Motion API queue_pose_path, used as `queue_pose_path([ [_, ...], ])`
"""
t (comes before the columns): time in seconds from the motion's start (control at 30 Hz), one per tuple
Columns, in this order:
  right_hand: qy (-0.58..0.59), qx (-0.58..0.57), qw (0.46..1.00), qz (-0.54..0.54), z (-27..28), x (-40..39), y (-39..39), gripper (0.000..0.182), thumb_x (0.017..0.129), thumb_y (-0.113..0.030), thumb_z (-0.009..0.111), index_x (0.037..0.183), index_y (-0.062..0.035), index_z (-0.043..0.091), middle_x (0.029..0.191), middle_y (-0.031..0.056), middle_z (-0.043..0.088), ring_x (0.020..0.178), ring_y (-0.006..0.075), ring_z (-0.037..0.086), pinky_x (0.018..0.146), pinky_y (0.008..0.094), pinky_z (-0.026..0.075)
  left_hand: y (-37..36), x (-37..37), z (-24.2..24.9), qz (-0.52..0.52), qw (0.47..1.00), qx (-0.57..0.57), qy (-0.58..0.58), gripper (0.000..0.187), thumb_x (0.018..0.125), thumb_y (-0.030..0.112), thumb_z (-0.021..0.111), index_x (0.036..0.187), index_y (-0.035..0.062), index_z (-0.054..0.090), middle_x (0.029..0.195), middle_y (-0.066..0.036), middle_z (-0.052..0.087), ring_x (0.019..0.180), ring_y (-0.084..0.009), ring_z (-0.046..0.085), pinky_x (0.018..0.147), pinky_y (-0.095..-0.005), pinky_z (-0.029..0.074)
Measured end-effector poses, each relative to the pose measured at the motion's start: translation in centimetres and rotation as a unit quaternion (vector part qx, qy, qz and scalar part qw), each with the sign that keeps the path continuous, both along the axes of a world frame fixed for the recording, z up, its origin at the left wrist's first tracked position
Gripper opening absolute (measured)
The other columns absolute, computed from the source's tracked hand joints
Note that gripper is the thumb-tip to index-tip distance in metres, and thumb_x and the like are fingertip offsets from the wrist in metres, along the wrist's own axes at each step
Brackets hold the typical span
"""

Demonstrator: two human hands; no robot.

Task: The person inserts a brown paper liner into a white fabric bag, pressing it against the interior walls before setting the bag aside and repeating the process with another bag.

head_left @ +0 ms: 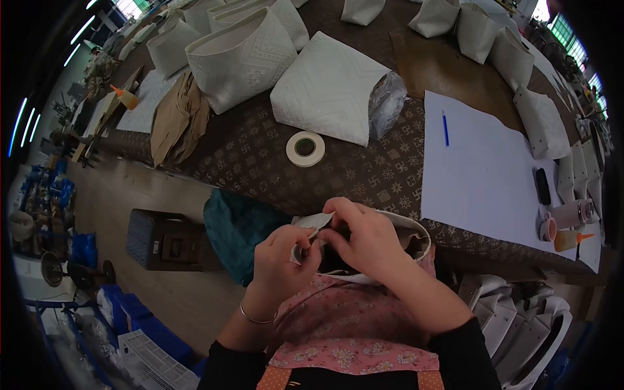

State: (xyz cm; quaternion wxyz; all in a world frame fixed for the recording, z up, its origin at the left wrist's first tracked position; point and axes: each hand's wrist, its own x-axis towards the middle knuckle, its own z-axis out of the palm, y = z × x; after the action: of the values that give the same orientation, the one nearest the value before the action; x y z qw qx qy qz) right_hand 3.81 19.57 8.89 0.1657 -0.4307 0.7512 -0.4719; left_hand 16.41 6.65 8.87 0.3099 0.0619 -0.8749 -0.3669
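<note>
An open white bag (pixel 419 235) with a dark inside rests at the table's front edge, against the pink floral apron. My left hand (pixel 285 255) is closed at the bag's left rim, with a small white roll partly visible between its fingers. Close beside it, my right hand (pixel 367 237) is closed over the bag's opening, thumb and fingers pinching near a small pale flap (pixel 314 222). What the right fingertips grip is too small to make out.
White bags (pixel 331 84) stand and lie across the patterned table (pixel 253 156). A tape roll (pixel 305 149), brown paper (pixel 179 123), white sheet (pixel 468 175), blue pencil (pixel 445 129) and glue bottle (pixel 567 240) lie there. A stool (pixel 156 240) stands left.
</note>
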Motion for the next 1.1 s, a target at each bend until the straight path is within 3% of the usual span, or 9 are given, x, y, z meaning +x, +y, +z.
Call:
queue_pose_path([
  [0.1,0.078,-0.011,0.997,-0.013,-0.2,-0.1,0.1,0.025,0.079,-0.012,0.073,0.103,-0.01,0.063,0.083,0.0073,0.062,0.08,0.0307,0.065,0.066,0.0395,0.053,-0.3,0.3,-0.9,0.009,0.997,0.066,-0.03,0.02,0.081,-0.002,0.072,0.087,0.0035,0.053,0.078,-0.009,0.063,0.066,-0.0227,0.064,0.057,-0.0301,0.051],
  [0.27,0.165,-0.035,0.986,0.014,-0.8,-1.0,0.1,0.018,0.077,-0.013,0.077,0.095,-0.0132,0.073,0.085,0.0048,0.063,0.08,0.0252,0.063,0.07,0.0354,0.053,-0.3,-0.1,-0.2,0.001,1.0,0.006,0.001,0.019,0.083,-0.001,0.071,0.087,0.0041,0.054,0.076,-0.007,0.062,0.062,-0.0204,0.062,0.056,-0.0278,0.049],
  [0.63,0.174,-0.05,0.983,0.031,-1.3,-1.4,-0.4,0.012,0.073,-0.011,0.074,0.084,-0.0125,0.07,0.081,0.0019,0.057,0.085,0.0237,0.059,0.07,0.0342,0.051,-0.6,-0.4,0.3,-0.028,0.999,-0.011,-0.029,0.02,0.078,-0.004,0.07,0.088,0.0048,0.055,0.078,-0.008,0.061,0.063,-0.0229,0.061,0.054,-0.0293,0.048],
  [0.7,0.186,-0.04,0.981,0.037,-1.3,-1.4,-0.2,0.011,0.073,-0.011,0.074,0.083,-0.0126,0.07,0.081,0.0013,0.057,0.086,0.0235,0.059,0.07,0.0339,0.051,-0.3,-0.7,1.3,-0.021,0.996,-0.007,-0.087,0.021,0.078,-0.006,0.07,0.091,0.0023,0.055,0.082,-0.008,0.064,0.069,-0.0183,0.063,0.062,-0.0266,0.05],
  [0.8,0.181,-0.018,0.982,0.054,-0.7,-1.5,0.6,0.021,0.072,-0.011,0.075,0.092,-0.0117,0.07,0.09,0.0032,0.059,0.094,0.0246,0.058,0.077,0.0349,0.051,-0.6,-0.8,1.7,-0.017,0.993,-0.016,-0.118,0.021,0.077,-0.006,0.069,0.091,0.0022,0.056,0.081,-0.009,0.062,0.069,-0.0197,0.062,0.062,-0.028,0.049],
  [0.9,0.188,0.016,0.982,0.022,1.6,-1.7,3.0,0.047,0.072,-0.014,0.078,0.116,-0.01,0.064,0.104,0.0087,0.059,0.101,0.0286,0.057,0.087,0.0382,0.049,-1.0,-0.9,2.2,0.013,0.994,-0.038,-0.105,0.021,0.075,-0.004,0.066,0.091,0.0062,0.056,0.081,-0.008,0.061,0.072,-0.0274,0.062,0.062,-0.034,0.05],
  [1.0,0.181,0.146,0.97,-0.068,1.5,-2.5,7.0,0.085,0.072,-0.017,0.083,0.145,-0.0112,0.041,0.123,0.0154,0.057,0.113,0.0325,0.055,0.095,0.0398,0.048,-1.8,-1.2,2.1,0.012,0.997,-0.026,-0.072,0.022,0.073,-0.005,0.064,0.09,0.0064,0.056,0.081,-0.007,0.061,0.071,-0.0275,0.061,0.063,-0.0337,0.049],
  [1.03,0.185,0.153,0.969,-0.063,1.6,-2.7,8.2,0.085,0.072,-0.017,0.083,0.145,-0.0112,0.041,0.123,0.0154,0.057,0.113,0.0325,0.055,0.095,0.0398,0.048,-2.0,-1.4,1.9,0.015,0.997,-0.018,-0.069,0.022,0.073,-0.005,0.064,0.09,0.0064,0.056,0.081,-0.007,0.061,0.071,-0.0275,0.061,0.063,-0.0337,0.049],
  [1.1,0.008,0.214,0.975,-0.06,1.9,-2.9,10.2,0.072,0.075,-0.012,0.08,0.139,-0.0068,0.048,0.115,0.0164,0.062,0.104,0.0286,0.063,0.085,0.0363,0.053,-2.6,-2.0,1.6,0.014,0.999,-0.003,-0.045,0.021,0.073,-0.005,0.063,0.089,0.0061,0.056,0.079,-0.008,0.06,0.069,-0.0261,0.06,0.063,-0.0328,0.049],
])
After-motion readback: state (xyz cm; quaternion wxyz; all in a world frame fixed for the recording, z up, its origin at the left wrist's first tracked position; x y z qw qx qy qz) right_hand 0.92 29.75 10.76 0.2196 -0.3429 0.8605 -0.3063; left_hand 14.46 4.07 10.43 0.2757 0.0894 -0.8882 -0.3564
